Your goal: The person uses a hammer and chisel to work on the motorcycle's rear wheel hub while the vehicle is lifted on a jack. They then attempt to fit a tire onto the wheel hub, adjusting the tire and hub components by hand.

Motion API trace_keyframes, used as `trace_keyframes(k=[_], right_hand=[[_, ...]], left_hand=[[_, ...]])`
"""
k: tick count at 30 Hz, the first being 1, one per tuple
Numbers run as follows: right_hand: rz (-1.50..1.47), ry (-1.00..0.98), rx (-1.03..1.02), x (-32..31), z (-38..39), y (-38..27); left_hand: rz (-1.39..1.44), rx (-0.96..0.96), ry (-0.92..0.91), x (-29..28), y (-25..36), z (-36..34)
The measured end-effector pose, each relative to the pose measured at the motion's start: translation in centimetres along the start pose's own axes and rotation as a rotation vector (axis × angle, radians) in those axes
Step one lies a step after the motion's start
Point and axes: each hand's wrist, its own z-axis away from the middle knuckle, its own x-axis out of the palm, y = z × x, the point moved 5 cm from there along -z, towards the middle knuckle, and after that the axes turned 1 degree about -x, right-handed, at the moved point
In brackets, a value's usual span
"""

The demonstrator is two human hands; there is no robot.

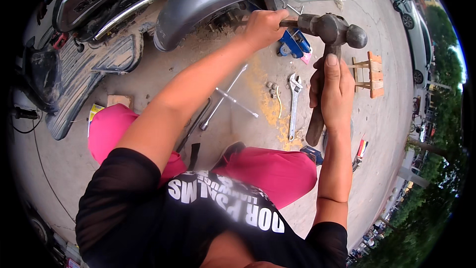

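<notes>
My right hand (pixel 339 92) is wrapped round the wooden handle of a ball-peen hammer (pixel 333 30), thumb pointing up toward its head. My left hand (pixel 263 27) is closed round a dark metal rod (pixel 288 23), its kind unclear. The rod's right end meets the hammer's flat face, or nearly so; I cannot tell if they touch. On the other side of my left fist, the rod points toward the greasy hub (pixel 223 21) under the grey fender (pixel 213 0) of a vehicle. No wheel shows on that hub.
A blue floor jack (pixel 293 44) stands beneath the fender. On the concrete lie an adjustable wrench (pixel 294 109), a cross-shaped lug wrench (pixel 230 97) and several nuts (pixel 272 89). A small wooden stool (pixel 371 74) stands to the right. The vehicle's muddy footboard (pixel 106 64) is at the left.
</notes>
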Motion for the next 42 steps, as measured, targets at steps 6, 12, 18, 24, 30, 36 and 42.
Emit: trace_keyframes(k=[6, 12, 18, 24, 30, 36, 42], right_hand=[[-0.214, 0.31, 0.029, -5.3, 2.7, 7.1], [0.122, 0.271, 0.519, -1.0, 13.4, 30.0], [0.548, -0.018, 0.674, 9.4, 25.9, 39.1], [0.607, -0.188, 0.708, 12.4, 29.2, 40.9], [0.579, -0.124, 0.399, 10.4, 22.7, 38.0], [0.42, -0.1, 0.23, 12.6, 15.3, 36.0], [0.319, -0.073, 0.05, 18.2, 12.1, 36.2]], left_hand=[[0.032, -0.072, -0.273, 2.2, 2.5, 2.3], [0.165, -0.634, -1.039, 6.4, 5.9, 15.6], [-0.024, -0.94, -1.22, -0.7, -0.3, 32.4], [-0.216, -0.985, -1.248, -5.0, -1.7, 42.6], [-0.228, -0.79, -1.319, -4.7, 1.0, 42.8], [-0.323, -0.722, -1.518, -3.5, 0.6, 37.0], [-0.416, -0.637, -1.012, -4.0, -5.7, 30.9]])
